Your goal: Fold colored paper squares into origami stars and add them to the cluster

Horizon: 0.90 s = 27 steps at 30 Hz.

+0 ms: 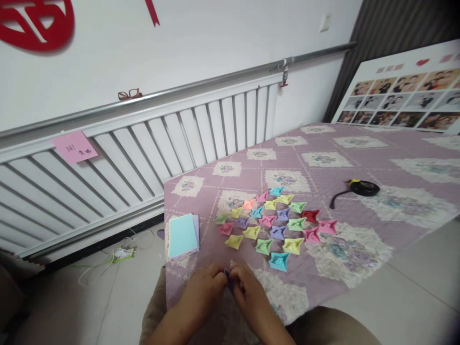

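Both hands meet near the front edge of the cloth-covered table (251, 167). My left hand (207, 286) pinches the left side of a small purple paper piece (228, 279), and my right hand (246, 286) grips its right side. Fingers cover most of that paper, so its shape is hard to make out. Beyond the hands lie several small folded paper boats in rows, among them a blue one (279, 261), a yellow one (234, 241) and a red one (310, 216). A stack of paper sheets, light blue on top (182, 235), rests at the table's left edge.
A black tape measure or similar round object (363, 188) with a strap lies on the right of the table. Behind stand a white radiator (187, 134) and a photo board (402, 96). Glasses (130, 94) sit on the pipe. A white cable lies on the floor.
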Each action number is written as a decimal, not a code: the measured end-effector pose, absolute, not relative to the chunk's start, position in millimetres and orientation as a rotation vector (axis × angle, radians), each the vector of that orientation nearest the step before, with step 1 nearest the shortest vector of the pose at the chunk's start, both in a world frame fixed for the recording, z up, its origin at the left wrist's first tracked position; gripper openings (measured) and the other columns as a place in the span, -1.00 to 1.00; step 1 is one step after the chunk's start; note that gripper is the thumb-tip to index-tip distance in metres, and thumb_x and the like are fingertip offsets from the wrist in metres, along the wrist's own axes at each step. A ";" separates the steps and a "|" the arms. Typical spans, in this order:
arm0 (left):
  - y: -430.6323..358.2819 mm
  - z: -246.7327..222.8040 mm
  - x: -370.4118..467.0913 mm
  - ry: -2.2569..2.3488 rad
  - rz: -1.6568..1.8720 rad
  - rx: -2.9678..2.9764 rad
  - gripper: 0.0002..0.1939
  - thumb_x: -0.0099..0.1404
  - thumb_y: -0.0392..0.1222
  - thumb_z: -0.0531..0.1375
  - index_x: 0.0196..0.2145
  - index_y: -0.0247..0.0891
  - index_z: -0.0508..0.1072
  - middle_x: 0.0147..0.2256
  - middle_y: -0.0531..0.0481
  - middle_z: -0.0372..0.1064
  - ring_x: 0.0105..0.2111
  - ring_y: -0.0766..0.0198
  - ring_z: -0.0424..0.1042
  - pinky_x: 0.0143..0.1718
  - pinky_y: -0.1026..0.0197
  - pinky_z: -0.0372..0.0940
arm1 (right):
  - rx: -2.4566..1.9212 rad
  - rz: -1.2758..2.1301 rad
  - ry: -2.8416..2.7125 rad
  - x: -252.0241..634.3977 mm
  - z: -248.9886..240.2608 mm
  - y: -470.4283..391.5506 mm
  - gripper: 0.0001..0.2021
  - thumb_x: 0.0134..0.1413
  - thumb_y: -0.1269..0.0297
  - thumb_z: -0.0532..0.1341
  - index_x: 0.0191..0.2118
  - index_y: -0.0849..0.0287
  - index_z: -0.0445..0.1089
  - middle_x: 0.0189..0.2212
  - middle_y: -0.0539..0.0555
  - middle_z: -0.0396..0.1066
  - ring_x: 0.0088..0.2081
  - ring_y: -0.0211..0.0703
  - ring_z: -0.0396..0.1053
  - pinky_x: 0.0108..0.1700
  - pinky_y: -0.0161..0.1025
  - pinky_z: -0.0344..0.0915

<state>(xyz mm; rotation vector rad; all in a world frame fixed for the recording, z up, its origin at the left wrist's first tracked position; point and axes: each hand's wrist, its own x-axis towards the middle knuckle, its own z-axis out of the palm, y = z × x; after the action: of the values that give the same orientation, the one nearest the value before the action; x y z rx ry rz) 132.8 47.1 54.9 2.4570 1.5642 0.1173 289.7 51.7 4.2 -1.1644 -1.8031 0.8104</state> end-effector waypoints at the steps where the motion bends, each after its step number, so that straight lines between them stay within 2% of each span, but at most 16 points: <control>1: 46.8 56.8 131.2 1.546 0.108 2.459 -0.75 0.30 -0.37 0.02 -0.26 -0.21 0.48 -0.23 -0.03 0.43 -0.27 0.19 0.39 -0.25 0.20 0.23 | -1.128 0.824 -1.862 290.9 5.3 51.5 -0.83 0.08 0.45 -0.01 -0.39 0.11 0.29 -0.36 0.02 0.37 -0.31 -0.19 0.34 -0.24 -0.26 0.27; 7: 43.9 64.4 118.6 1.448 0.247 2.330 -0.76 0.30 -0.39 0.01 -0.32 -0.22 0.46 -0.23 -0.01 0.42 -0.26 0.25 0.37 -0.23 0.26 0.21 | -1.013 0.935 -2.053 297.8 10.0 51.7 -0.61 -0.16 0.59 -0.01 -0.27 0.08 0.40 -0.21 0.04 0.43 -0.14 -0.18 0.37 -0.08 -0.25 0.27; 12: 43.2 63.8 105.0 1.310 0.407 2.198 -0.81 0.29 -0.39 0.05 -0.35 -0.21 0.43 -0.26 0.05 0.39 -0.26 0.31 0.36 -0.22 0.31 0.21 | -1.029 0.898 -2.114 294.8 10.9 46.2 -0.52 -0.15 0.61 0.02 -0.15 0.03 0.44 -0.12 0.04 0.44 -0.08 -0.17 0.36 -0.03 -0.25 0.23; 17: 41.4 65.5 100.3 1.275 0.369 2.169 -0.80 0.24 -0.44 0.06 -0.35 -0.20 0.41 -0.29 0.08 0.38 -0.26 0.33 0.34 -0.22 0.32 0.20 | -1.066 0.781 -2.246 289.6 9.6 42.5 -0.62 -0.15 0.62 0.08 -0.27 0.04 0.46 -0.24 -0.01 0.47 -0.17 -0.17 0.38 -0.13 -0.30 0.23; 22: 39.4 65.9 103.8 1.259 0.379 2.123 -0.71 0.13 -0.49 0.11 -0.24 -0.16 0.39 -0.17 0.08 0.36 -0.17 0.30 0.32 -0.14 0.31 0.19 | -1.171 0.701 -2.280 285.8 2.7 45.2 -0.75 -0.02 0.54 0.14 -0.29 0.07 0.45 -0.31 0.00 0.45 -0.24 -0.17 0.37 -0.20 -0.31 0.21; 27: 42.4 57.0 105.7 1.336 0.366 2.030 -0.88 0.16 -0.40 0.16 -0.36 -0.21 0.40 -0.27 0.07 0.38 -0.24 0.28 0.32 -0.21 0.30 0.17 | -1.129 0.897 -2.205 286.4 -0.8 47.3 -0.89 0.03 0.44 0.19 -0.33 0.11 0.43 -0.33 0.03 0.43 -0.25 -0.15 0.36 -0.21 -0.29 0.18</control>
<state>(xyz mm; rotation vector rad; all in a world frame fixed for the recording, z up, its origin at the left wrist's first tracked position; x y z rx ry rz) 105.7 42.4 57.0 2.0301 1.3360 0.3659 286.4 47.3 -0.8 -1.1293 -2.2047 0.8971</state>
